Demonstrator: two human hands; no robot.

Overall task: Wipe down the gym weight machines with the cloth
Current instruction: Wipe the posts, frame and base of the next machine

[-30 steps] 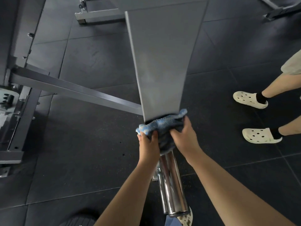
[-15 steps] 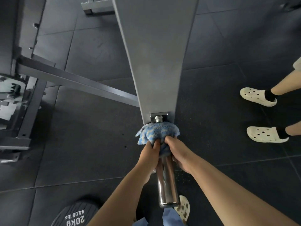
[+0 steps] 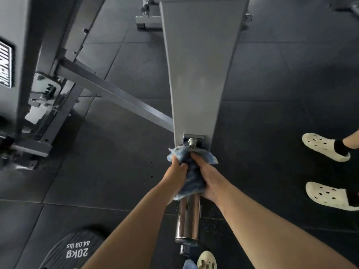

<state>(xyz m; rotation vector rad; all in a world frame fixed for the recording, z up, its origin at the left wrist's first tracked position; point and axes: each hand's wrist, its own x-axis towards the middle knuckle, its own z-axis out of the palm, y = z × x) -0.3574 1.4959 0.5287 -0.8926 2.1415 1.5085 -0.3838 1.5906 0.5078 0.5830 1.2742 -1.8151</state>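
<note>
- Both hands on blue cloth, which is wrapped round the chrome sleeve of the weight machine's grey arm.
- L hand: fingers curled round cloth from the left side, thumb on top; gripping cloth + sleeve under it.
- R hand: fingers curled round cloth from the right, gripping same bundle. Hands side by side, thumbs nearly touching across the cloth.
- Cloth sits at upper end of sleeve, just below the bolt and small bracket at the narrow end of the grey arm. Cloth edges flare out left and right above the hands; lower edge hangs past L wrist.
- Bare chrome visible below the hands down to sleeve end cap; reflective.
- Grey arm widens away from viewer; a grey square bar runs from its left edge to the frame at left.
- Floor: dark rubber tiles.
- Black plate marked "20Kg / 44.09 lbs" lies on floor, lower left, near L forearm.
- Second person's feet at right edge: white clogs, black socks.
- Wearer's own clog toe at bottom edge, below the sleeve end.
</note>
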